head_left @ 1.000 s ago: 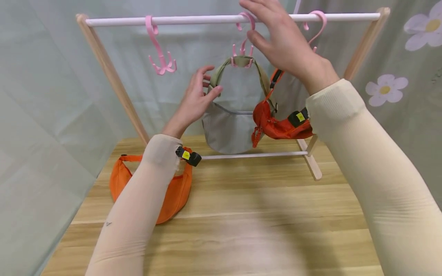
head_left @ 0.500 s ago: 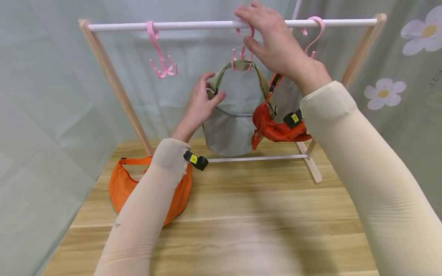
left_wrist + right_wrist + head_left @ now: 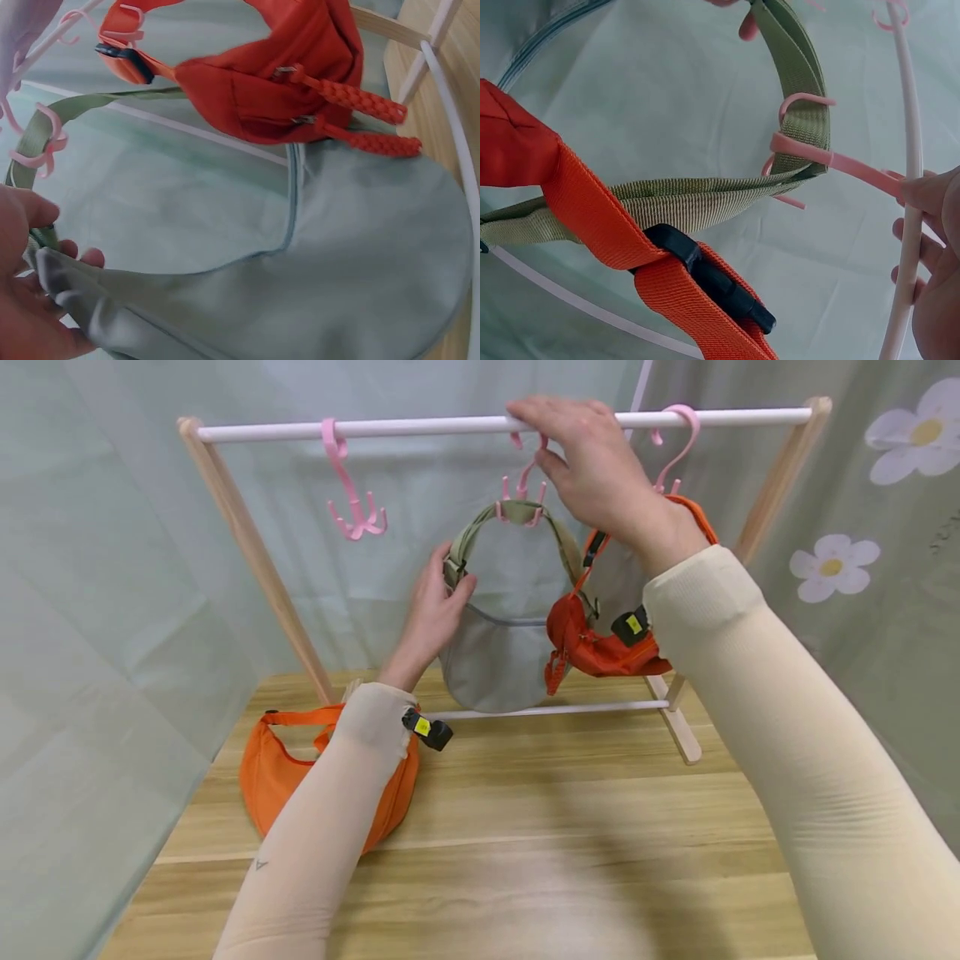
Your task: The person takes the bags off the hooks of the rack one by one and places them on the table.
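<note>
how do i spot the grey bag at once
Find the wooden rack with a white top bar. From its middle pink hook, the grey bag hangs by a green strap. Its grey colour sets it apart from the red bag at right and the orange bag on the table.

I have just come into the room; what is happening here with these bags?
A person is handling the grey bag, whose green strap hangs on the middle pink hook. The left hand holds the bag where the strap joins it, and the right hand grips the white rail at that hook. A red bag hangs beside it, toward the right. An orange bag lies on the table, and the left pink hook carries nothing.
</note>
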A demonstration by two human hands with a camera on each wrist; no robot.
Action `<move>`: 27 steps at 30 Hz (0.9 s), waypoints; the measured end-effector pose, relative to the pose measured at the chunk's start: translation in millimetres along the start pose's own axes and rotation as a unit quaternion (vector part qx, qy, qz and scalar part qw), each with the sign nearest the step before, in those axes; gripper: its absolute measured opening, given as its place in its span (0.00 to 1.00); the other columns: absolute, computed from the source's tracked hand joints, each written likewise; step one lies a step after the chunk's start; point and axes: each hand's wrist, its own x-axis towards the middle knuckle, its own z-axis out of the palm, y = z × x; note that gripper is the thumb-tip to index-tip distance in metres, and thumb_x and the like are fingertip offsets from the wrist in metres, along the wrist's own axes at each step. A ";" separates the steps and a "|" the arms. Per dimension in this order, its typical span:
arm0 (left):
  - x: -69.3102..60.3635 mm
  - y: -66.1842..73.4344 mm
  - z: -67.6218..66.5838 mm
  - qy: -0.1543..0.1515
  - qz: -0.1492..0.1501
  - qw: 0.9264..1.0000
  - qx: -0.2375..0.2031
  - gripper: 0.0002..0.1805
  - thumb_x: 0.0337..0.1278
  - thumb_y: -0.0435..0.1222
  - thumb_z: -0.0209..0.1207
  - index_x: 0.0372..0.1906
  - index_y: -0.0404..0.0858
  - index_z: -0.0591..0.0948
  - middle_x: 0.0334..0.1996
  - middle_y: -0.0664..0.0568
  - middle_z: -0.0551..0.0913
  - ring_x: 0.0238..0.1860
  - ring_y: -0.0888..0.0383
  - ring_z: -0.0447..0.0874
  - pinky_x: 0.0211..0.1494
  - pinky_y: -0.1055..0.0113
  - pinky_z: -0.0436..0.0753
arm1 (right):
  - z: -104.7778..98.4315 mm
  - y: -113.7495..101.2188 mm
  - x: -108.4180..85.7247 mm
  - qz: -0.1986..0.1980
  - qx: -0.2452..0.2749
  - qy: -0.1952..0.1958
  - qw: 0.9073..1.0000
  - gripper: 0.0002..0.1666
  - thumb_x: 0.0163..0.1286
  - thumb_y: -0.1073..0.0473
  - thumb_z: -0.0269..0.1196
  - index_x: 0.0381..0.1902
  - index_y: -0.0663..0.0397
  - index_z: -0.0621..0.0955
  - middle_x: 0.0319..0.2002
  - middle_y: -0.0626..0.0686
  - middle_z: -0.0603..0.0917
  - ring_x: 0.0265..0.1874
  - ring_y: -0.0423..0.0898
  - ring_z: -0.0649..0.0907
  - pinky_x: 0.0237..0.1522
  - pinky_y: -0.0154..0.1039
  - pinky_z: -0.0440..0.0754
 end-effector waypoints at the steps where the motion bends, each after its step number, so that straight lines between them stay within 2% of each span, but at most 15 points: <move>1: -1.0 -1.8 -0.6 0.001 0.001 1.000 -0.004 0.31 0.77 0.38 0.54 0.78 0.38 0.63 0.71 0.39 0.71 0.70 0.50 0.69 0.75 0.56 0.66 | 0.2 -0.3 0.3 0.002 -0.001 0.001 1.000 0.31 0.82 0.61 0.55 0.80 0.43 0.67 0.77 0.45 0.69 0.76 0.42 0.67 0.78 0.36 0.50; 7: -4.6 -7.2 -4.0 0.011 0.013 1.000 -0.011 0.29 0.78 0.37 0.49 0.79 0.36 0.63 0.73 0.40 0.69 0.71 0.51 0.68 0.76 0.58 0.64 | 3.1 -1.6 0.5 0.009 -0.001 0.005 1.000 0.32 0.82 0.60 0.56 0.80 0.41 0.67 0.77 0.45 0.68 0.76 0.43 0.67 0.78 0.37 0.50; 11: -2.3 0.0 -9.4 0.029 0.024 0.999 -0.016 0.26 0.81 0.37 0.49 0.76 0.34 0.66 0.65 0.38 0.74 0.65 0.49 0.72 0.72 0.58 0.68 | 4.2 -1.9 1.6 0.014 0.001 0.006 1.000 0.33 0.81 0.61 0.57 0.80 0.40 0.68 0.77 0.44 0.69 0.76 0.43 0.68 0.78 0.37 0.50; 14: 1.3 10.1 -14.3 0.041 0.035 0.998 -0.030 0.24 0.82 0.39 0.50 0.74 0.34 0.68 0.51 0.40 0.77 0.51 0.49 0.78 0.61 0.60 0.74 | 4.7 -1.8 2.8 0.016 0.000 0.008 1.000 0.33 0.81 0.61 0.57 0.80 0.40 0.68 0.76 0.45 0.69 0.76 0.43 0.68 0.78 0.37 0.51; 17: 7.0 23.6 -18.1 0.042 0.041 0.997 -0.059 0.22 0.82 0.39 0.51 0.71 0.34 0.70 0.42 0.47 0.76 0.39 0.52 0.79 0.50 0.64 0.78 | 5.1 -1.3 3.6 0.018 -0.004 0.010 1.000 0.33 0.81 0.60 0.57 0.80 0.40 0.68 0.76 0.45 0.70 0.76 0.44 0.68 0.78 0.37 0.51; 19: 11.3 34.5 -19.5 0.036 0.043 0.995 -0.082 0.21 0.82 0.40 0.51 0.70 0.35 0.70 0.40 0.50 0.75 0.37 0.54 0.80 0.48 0.65 0.81 | 5.6 -0.8 3.4 0.022 -0.005 0.009 1.000 0.33 0.81 0.60 0.57 0.80 0.39 0.68 0.76 0.44 0.69 0.76 0.44 0.68 0.79 0.37 0.50; 22: 17.6 50.9 -20.5 0.025 0.046 0.992 -0.112 0.21 0.81 0.40 0.52 0.69 0.36 0.70 0.42 0.49 0.75 0.38 0.54 0.80 0.50 0.65 0.82 | 6.8 0.1 3.1 0.023 -0.003 0.013 1.000 0.33 0.80 0.60 0.58 0.79 0.38 0.68 0.76 0.44 0.70 0.76 0.44 0.68 0.79 0.37 0.50; 27: 24.3 73.8 -21.0 0.018 0.058 0.990 -0.127 0.21 0.81 0.40 0.53 0.70 0.38 0.70 0.46 0.49 0.77 0.41 0.55 0.77 0.50 0.67 0.79 | 8.7 0.3 3.9 0.015 0.000 0.023 1.000 0.32 0.79 0.60 0.60 0.78 0.41 0.71 0.75 0.46 0.72 0.75 0.46 0.70 0.78 0.39 0.52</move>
